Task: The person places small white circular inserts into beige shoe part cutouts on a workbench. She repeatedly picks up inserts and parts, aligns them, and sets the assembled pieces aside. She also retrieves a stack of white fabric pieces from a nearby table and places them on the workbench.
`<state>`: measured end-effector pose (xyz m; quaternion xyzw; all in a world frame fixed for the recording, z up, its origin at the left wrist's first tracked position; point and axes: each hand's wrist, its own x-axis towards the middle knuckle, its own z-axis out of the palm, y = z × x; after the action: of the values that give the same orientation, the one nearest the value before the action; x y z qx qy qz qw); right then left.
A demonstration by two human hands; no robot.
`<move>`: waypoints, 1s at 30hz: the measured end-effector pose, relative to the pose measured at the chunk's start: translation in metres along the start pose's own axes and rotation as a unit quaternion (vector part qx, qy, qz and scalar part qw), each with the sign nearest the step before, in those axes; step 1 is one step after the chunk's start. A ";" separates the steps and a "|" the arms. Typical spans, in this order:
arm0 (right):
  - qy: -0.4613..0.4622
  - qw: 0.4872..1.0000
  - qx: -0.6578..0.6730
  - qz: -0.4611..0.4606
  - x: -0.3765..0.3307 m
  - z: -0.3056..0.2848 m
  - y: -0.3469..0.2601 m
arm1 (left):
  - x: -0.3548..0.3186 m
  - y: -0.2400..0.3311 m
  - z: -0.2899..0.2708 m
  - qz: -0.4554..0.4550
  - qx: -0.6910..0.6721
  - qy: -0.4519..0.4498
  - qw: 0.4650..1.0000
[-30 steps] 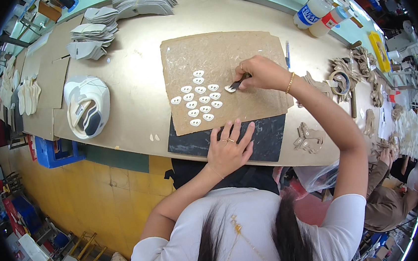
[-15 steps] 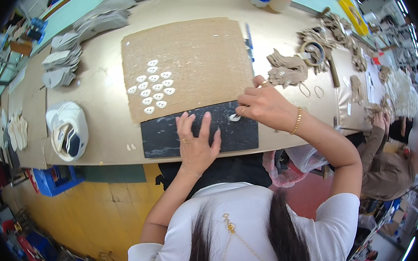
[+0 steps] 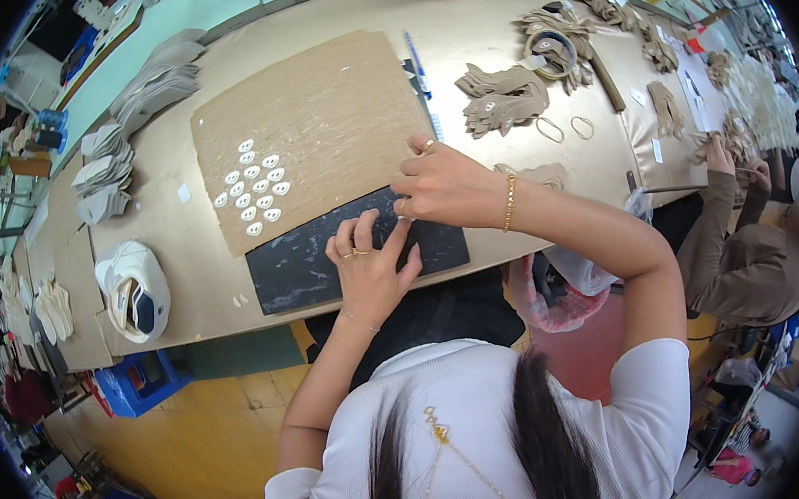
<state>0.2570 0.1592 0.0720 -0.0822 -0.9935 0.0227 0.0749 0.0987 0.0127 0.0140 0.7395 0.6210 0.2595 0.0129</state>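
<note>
My left hand [image 3: 369, 263] rests on a black board [image 3: 293, 278] at the table's front edge, palm down and fingers apart. Its index fingertip reaches to the fingertips of my right hand [image 3: 451, 186]. That hand is closed in a pinch over the board, and a sliver of a small white piece [image 3: 403, 216] shows at its fingertips; the rest is hidden. Behind the board lies a brown cardboard sheet [image 3: 310, 96]. On its left part several small white triangular pieces [image 3: 262, 186] with dark holes are set out in rows.
A white rounded appliance [image 3: 133, 290] stands at the left, with stacked grey cut pieces [image 3: 157, 85] behind it. To the right lie brown fabric bundles [image 3: 505, 98], a tape roll [image 3: 551, 53] and rubber bands [image 3: 550, 130]. A pen [image 3: 415, 63] lies by the cardboard. A co-worker's hands [image 3: 719, 157] are far right.
The whole view has shifted and turned. My right hand has moved left across the board to my left index finger. The white piece seen under its fingers before is now mostly covered.
</note>
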 end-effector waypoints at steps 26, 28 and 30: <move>0.093 0.881 0.081 0.457 -0.112 0.014 0.139 | -0.003 -0.005 0.009 0.001 -0.033 0.057 0.998; 0.134 0.881 0.079 0.447 -0.116 0.012 0.140 | -0.002 -0.005 0.009 0.001 -0.035 0.060 0.998; 0.159 0.855 0.139 0.473 -0.116 0.005 0.138 | -0.002 -0.005 0.008 0.006 -0.039 0.059 0.998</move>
<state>0.3913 0.2754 0.0424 -0.5335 -0.7960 0.1795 0.2225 0.0976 0.0144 0.0049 0.7254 0.6060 0.3264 0.0033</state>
